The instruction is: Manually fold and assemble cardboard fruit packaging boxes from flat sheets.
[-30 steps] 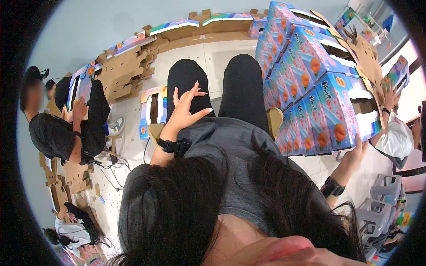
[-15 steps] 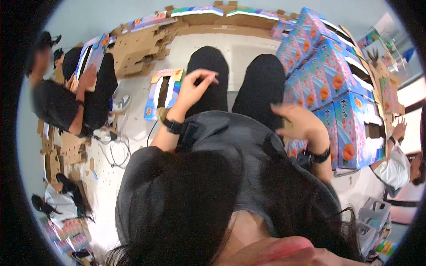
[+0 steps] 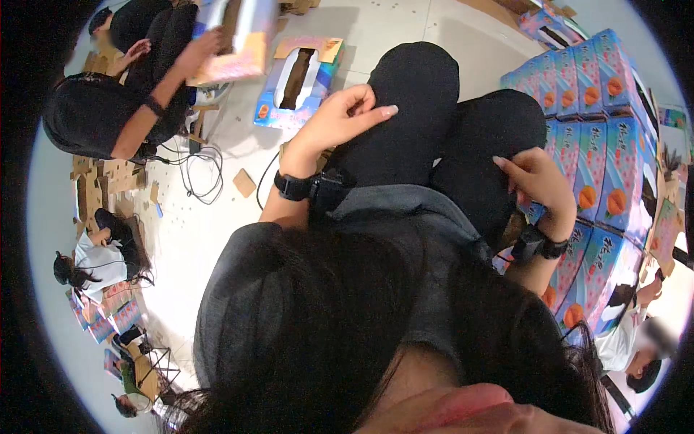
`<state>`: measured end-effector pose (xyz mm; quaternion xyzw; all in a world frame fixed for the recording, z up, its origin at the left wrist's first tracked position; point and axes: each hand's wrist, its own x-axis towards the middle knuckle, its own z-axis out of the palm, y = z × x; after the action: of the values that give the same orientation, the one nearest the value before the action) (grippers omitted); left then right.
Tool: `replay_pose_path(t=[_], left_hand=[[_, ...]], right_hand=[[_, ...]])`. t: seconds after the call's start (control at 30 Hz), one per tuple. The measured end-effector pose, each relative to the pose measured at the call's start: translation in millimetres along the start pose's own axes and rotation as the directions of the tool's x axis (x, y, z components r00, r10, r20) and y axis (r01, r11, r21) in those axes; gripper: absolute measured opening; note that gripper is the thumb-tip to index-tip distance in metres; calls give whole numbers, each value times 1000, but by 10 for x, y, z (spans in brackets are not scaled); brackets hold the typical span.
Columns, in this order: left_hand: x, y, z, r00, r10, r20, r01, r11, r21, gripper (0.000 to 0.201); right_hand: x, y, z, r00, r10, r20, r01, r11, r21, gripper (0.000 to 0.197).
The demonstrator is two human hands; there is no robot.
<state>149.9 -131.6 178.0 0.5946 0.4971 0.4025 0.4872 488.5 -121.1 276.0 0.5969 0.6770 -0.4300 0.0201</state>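
My left hand [image 3: 340, 119] hovers above my left thigh, fingers loosely curled and thumb stretched out, with nothing visible in it. Beside my right thigh, my right hand [image 3: 541, 184] hangs with bent fingers and the thumb apart; no object shows in it, though its inner side is partly hidden. Nearest to my left hand, a blue and pink printed carton [image 3: 271, 108] lies on the floor; a white-edged dark slot runs along its upper face. Right of my right hand stands a stack of matching cartons [image 3: 593, 159] with peach pictures on their sides.
A co-worker's hand [image 3: 206, 50] at the upper left holds a similar carton [image 3: 249, 58]. Black cables [image 3: 195, 177] and a cardboard scrap [image 3: 244, 183] lie on the floor. Other people sit at the lower left and lower right. Another carton [image 3: 553, 32] stands at the far right.
My view has turned, so the scene has shifted. My right hand, blurred before, is now still beside my thigh. My left thumb has spread away from the fingers. The co-worker's carton has moved nearer the floor carton.
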Motion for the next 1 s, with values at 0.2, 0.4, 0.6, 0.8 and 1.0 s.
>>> replay_pose_path(t=[0.2,0.4,0.6,0.8,1.0], left_hand=[[-14,149,-203,978,-121,171,106,990,91,37],[229,386,-469,846,-227,482,205,974,99,16],[658,224,-1059,997,34,65,-24,987,-158,23],[1148,-2356,-1559,935,-244,-258,349,506,788,90],[697,-2960,-993,647,-695,-315,585,187,789,139]], right_hand=[[59,-78,-62,983,151,105,-168,970,178,54],[147,11,-13,984,96,147,-126,970,207,53],[168,-94,-139,961,160,224,-195,970,146,52],[240,-226,-248,946,163,282,-199,974,105,50],[304,-192,-264,946,147,289,-177,981,77,47]])
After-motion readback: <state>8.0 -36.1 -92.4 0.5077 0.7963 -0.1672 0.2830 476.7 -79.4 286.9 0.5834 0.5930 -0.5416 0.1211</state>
